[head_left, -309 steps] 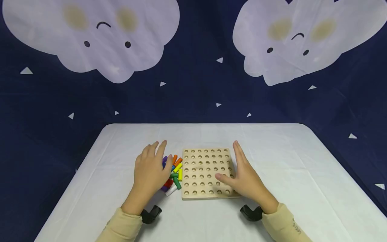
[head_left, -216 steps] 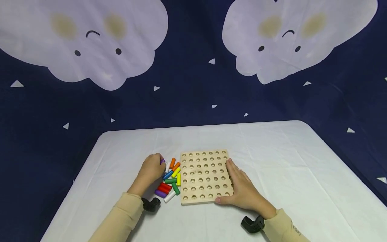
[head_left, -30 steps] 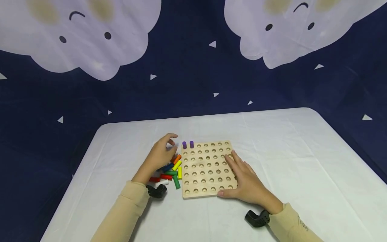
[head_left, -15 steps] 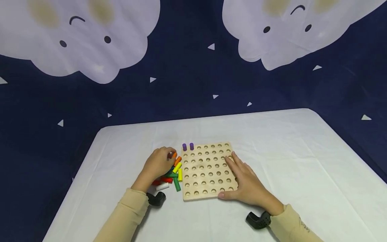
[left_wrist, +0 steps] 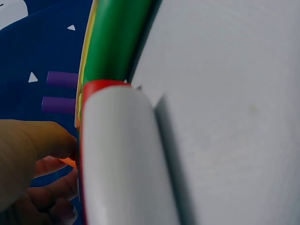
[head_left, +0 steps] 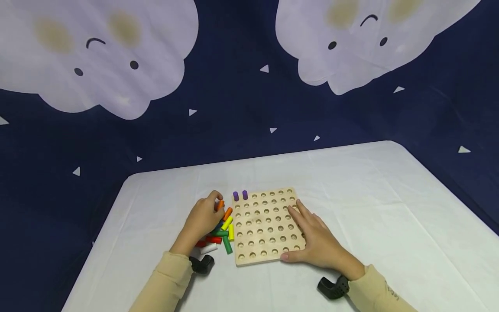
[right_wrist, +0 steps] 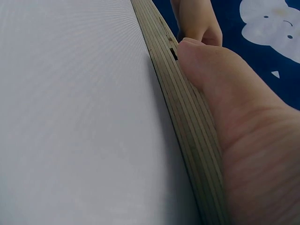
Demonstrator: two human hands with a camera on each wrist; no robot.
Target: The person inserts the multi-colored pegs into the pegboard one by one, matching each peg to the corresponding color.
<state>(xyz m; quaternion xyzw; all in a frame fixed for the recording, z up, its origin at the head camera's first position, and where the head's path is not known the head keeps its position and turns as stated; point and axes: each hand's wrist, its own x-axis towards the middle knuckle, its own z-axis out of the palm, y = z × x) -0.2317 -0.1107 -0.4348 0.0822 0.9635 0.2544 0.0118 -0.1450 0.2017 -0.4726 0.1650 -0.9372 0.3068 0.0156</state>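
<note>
My left hand [head_left: 200, 219] pinches an orange peg [head_left: 220, 204] between thumb and finger, at the far end of a loose peg pile. A second orange peg [head_left: 228, 213] lies beside it. Two purple pegs [head_left: 244, 195] stand upright in the far-left holes of a wooden pegboard [head_left: 245, 239]. On the board's right side rests my right hand [head_left: 321, 240], its fingers stretched over the edge and its thumb against the front edge. In the left wrist view, a white peg [left_wrist: 124, 150] covers much of the pile, and only a bit of the held orange peg shows.
Left of the board lie yellow pegs [head_left: 231, 232], green pegs [head_left: 227, 245], red pegs [head_left: 214, 239] and a blue one partly behind the left hand. White cloth covers the table [head_left: 280, 290]. A dark blue backdrop [head_left: 234, 86] with clouds hangs behind it.
Two purple pegs have gone from the pile into the board's far-left holes. Over the last second my left hand has come down to an orange peg and pinched it. The right hand stays on the board.
</note>
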